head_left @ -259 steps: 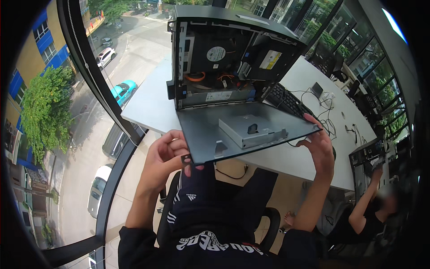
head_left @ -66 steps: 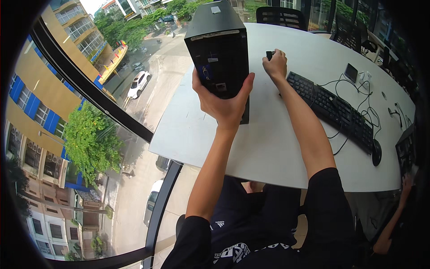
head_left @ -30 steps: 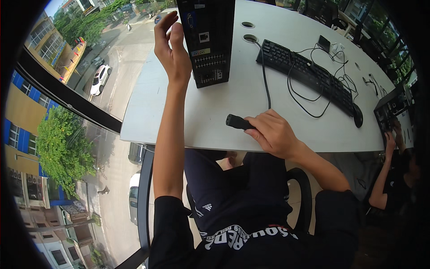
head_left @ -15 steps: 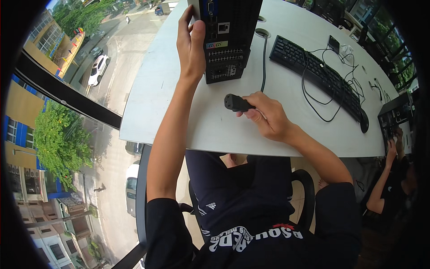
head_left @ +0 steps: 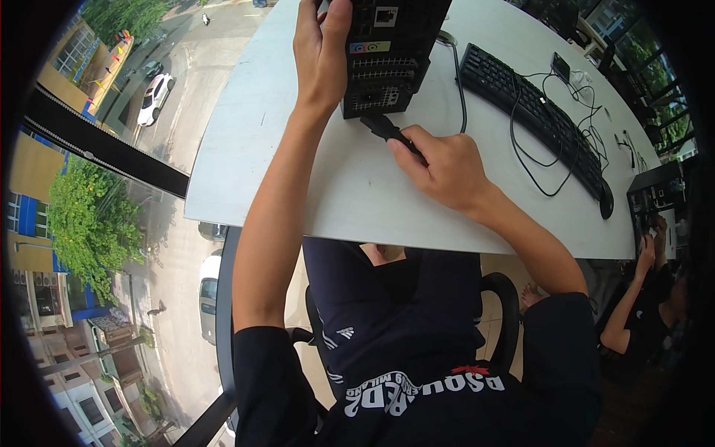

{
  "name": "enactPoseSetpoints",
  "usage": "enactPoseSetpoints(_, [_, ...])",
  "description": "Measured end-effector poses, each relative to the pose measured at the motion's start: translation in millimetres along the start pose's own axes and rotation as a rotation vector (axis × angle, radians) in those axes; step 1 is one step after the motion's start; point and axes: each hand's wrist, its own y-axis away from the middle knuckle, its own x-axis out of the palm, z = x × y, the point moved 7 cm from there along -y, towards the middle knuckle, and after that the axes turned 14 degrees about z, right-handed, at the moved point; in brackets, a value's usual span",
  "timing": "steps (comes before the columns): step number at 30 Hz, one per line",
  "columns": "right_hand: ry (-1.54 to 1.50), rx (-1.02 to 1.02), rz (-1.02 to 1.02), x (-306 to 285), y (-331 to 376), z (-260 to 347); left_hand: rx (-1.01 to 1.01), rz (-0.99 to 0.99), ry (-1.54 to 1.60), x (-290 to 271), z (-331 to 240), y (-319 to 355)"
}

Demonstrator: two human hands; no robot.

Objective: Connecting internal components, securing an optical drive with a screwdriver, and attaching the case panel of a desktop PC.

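Observation:
A black computer tower (head_left: 376, 74) stands at the far side of the table, its back panel of ports and vents turned toward me. My left hand (head_left: 320, 63) grips its left edge, with the thumb over the back panel. In my right hand (head_left: 445, 170) is the black plug of a power cord (head_left: 383, 129), held with its end toward the tower's lower back. The plug's tip is just below the tower's bottom edge in the picture; whether it touches the tower I cannot tell. Its cord runs up to a round hole in the tabletop.
Right of the tower, a black keyboard (head_left: 532, 112) lies with loose cables (head_left: 542, 186) over it and a mouse (head_left: 607, 201) at its near end. A phone-like black item (head_left: 560, 67) lies beyond. At far right, another person's hands (head_left: 652, 242) work at a second tower (head_left: 655, 197). The white table's (head_left: 417, 223) edge is near me.
My right hand has moved the plug away from me and slightly left, toward the tower's lower back, and turned it. My left hand stays on the tower. The whole view has shifted a little.

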Motion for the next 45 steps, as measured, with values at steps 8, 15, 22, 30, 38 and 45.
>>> enactPoseSetpoints(8, [0.359, 0.041, -0.013, -4.0, -21.2, 19.3, 0.036, 0.026, 0.003, 2.4, 5.3, -0.7])
enactPoseSetpoints(15, [0.471, 0.127, -0.002, 2.3, -28.8, 32.1, 0.029, -0.002, -0.031, 3.5, 8.6, -0.3])
enactPoseSetpoints(22, [0.411, 0.091, 0.044, 8.4, -38.9, 31.9, -0.145, -0.130, 0.325, 12.8, 20.0, 4.7])
enactPoseSetpoints(30, [0.352, 0.119, 0.047, 9.2, -39.9, 27.4, -0.106, -0.074, 0.211, 7.2, 34.2, 9.9])
enactPoseSetpoints(38, [0.362, 0.115, 0.030, 10.6, -43.2, 25.8, -0.209, -0.073, 0.317, 15.4, 42.9, 11.8])
enactPoseSetpoints(45, [0.353, 0.164, 0.159, 9.6, -48.1, 20.0, -0.143, -0.039, 0.182, 19.8, 37.2, 3.5])
